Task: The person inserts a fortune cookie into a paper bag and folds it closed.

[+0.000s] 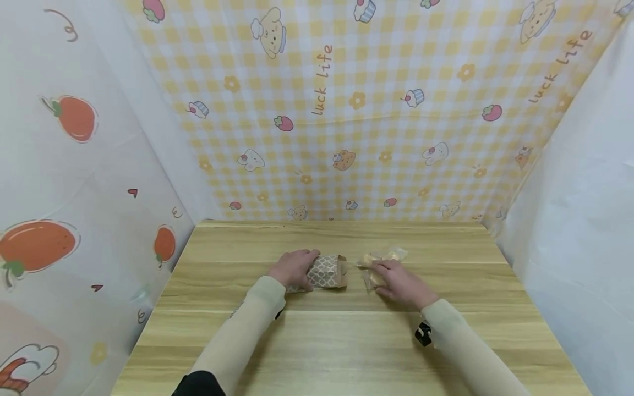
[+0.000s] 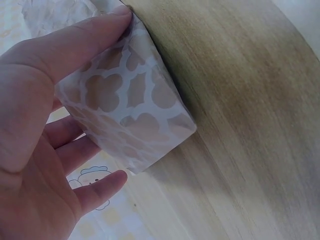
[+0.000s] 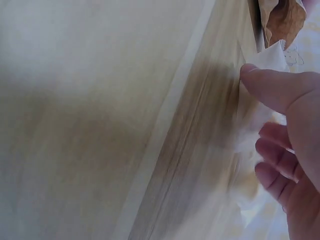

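Observation:
A paper bag (image 1: 327,271) with a white lattice print on brown lies on its side on the wooden table, its mouth facing right. My left hand (image 1: 295,269) grips its left end; in the left wrist view the thumb lies along one face and fingers are behind it. To the right, clear plastic packets (image 1: 395,254) with pale yellow contents lie on the table. My right hand (image 1: 398,283) rests over them, thumb and fingers spread apart at the plastic. The right wrist view shows the packet (image 3: 245,185) blurred beside the loosely bent fingers.
The light wood-grain table (image 1: 337,341) extends around both hands. Behind it hangs a yellow checked cloth (image 1: 376,132) with cartoon prints. White sheets stand along both sides, the left one (image 1: 114,165) printed with orange fruit.

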Motion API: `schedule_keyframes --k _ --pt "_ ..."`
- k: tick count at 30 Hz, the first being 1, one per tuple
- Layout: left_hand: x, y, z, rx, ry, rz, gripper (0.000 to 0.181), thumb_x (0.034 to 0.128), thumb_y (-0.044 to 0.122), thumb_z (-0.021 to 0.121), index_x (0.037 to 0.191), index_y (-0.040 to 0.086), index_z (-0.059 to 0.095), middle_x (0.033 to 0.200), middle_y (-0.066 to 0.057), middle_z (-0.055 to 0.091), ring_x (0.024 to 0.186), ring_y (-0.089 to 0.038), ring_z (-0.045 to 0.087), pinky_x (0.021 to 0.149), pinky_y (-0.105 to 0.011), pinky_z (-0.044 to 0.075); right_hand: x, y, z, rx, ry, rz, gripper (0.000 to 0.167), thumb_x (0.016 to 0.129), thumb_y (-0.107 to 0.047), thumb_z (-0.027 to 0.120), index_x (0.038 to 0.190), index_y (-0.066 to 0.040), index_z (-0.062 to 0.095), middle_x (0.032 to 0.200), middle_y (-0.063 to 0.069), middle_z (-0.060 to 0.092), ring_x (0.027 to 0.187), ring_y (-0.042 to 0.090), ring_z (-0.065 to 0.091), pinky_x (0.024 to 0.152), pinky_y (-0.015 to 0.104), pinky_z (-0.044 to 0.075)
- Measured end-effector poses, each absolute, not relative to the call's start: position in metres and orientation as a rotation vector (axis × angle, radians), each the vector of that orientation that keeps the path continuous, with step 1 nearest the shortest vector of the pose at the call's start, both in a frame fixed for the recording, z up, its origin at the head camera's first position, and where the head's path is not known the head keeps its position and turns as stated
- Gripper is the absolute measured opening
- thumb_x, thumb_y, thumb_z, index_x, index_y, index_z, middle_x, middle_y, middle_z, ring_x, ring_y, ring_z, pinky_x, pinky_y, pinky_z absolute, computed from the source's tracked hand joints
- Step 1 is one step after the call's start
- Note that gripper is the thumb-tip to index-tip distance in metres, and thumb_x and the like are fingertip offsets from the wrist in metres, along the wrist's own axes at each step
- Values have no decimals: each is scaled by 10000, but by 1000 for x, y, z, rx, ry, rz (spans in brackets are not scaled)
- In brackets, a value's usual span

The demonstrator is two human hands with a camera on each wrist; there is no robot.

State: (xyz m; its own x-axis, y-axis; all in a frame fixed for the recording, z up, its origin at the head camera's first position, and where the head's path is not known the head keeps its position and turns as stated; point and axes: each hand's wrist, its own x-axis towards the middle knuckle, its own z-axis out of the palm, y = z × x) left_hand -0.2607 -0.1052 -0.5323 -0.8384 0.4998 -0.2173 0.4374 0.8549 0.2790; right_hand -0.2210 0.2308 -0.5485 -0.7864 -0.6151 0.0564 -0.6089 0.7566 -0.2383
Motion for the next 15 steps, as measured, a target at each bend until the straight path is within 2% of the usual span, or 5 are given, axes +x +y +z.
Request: schedule_keyframes --k 6,10,15 --pt "-260 -103 -534 715 2749 306 991 724 291 981 1556 144 462 1433 -87 618 1282 -293 610 1107 -529 473 -223 233 -548 -979 2912 -448 651 904 -268 849 1465 -72 583 1403 214 628 1246 389 631 1008 546 554" --pt "-260 -103 -534 706 2754 304 996 719 288 982 1557 154 460 1436 -86 616 1285 -294 608 1112 -534 465 -223 230 -546 -979 2931 -479 626 915 -343 828 1421 -46 608 1382 220 644 1248 407 632 1028 585 529" --pt "-261 -103 -533 703 2756 293 990 723 289 978 1557 157 461 1439 -90 614 1286 -297 608 1106 -537 469 -225 221 -544 -985 2987 -475 574 930 -406 799 1354 -44 660 1319 185 690 1212 382 655 1029 572 532"
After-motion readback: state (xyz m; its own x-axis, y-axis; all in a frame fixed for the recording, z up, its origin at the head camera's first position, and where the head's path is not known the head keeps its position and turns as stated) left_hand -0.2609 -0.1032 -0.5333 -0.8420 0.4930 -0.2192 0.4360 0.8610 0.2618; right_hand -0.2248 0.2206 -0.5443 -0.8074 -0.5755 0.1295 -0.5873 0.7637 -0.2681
